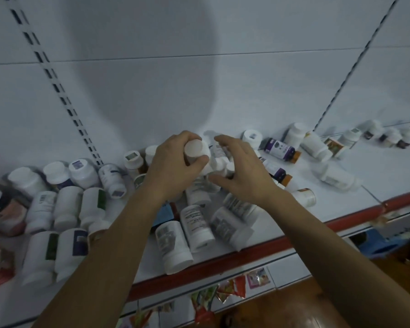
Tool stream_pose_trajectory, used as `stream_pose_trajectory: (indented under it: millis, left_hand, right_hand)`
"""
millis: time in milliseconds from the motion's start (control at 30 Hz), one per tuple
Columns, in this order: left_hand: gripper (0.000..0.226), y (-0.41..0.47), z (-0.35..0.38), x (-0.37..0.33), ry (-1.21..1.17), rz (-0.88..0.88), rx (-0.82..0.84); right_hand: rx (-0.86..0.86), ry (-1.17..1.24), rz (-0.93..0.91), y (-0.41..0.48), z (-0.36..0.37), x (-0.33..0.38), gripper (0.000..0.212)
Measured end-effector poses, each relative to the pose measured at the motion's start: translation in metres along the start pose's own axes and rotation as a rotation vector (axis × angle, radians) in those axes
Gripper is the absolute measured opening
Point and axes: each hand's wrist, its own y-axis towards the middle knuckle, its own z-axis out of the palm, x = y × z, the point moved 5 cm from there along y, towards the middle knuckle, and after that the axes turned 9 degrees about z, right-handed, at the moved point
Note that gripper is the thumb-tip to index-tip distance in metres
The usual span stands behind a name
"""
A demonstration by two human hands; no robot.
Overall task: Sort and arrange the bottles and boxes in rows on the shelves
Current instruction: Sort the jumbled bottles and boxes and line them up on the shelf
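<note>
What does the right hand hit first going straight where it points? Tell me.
Probably the white bottle lying just ahead of the right hand, beside the capped bottle the left hand grips; depth is unclear.

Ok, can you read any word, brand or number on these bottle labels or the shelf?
No text reads clearly.
White plastic bottle gripped by the left hand: cap plain, label hidden.
White lying bottles with grey-printed labels at the shelf front: print blurred.
Purple-labelled bottle with orange cap: too blurred.
Small square stickers on white caps: too small.
</note>
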Motion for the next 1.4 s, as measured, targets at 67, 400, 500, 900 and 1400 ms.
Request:
stream_pose_trajectory:
  millis: [67, 400, 500, 900, 1400]
  left_hand:
    - [0.033, 0.010, 0.015, -0.019, -0.087, 0.037, 0.044]
    - [0.023, 0.025, 0.029, 0.008, 0.365, -0.307, 0.303]
    - [0.029, 0.013, 0.044, 0.014, 0.328, -0.384, 0.342]
    - [0.099, -0.005, 0.071, 0.026, 0.448, -0.377, 0.483]
    - [0.043, -0.020, 0.012, 0.006, 0.073, -0.468, -0.110]
  right_hand:
    - [-0.033, 0.039, -0.026, 0.001, -0.010, -0.003, 0.071]
    - [-0.116, -0.095, 0.556, 0.007, -0.094, -0.153, 0.055]
    - [0.003, -0.088, 0.509, 0.015, -0.082, -0.162, 0.045]
    - [-0.013, -0.191, -0.135, 0.033, -0.063, -0.105, 0.032]
    - [0.687, -0.482, -0.394, 0.092, 0.041, -0.068, 0.067]
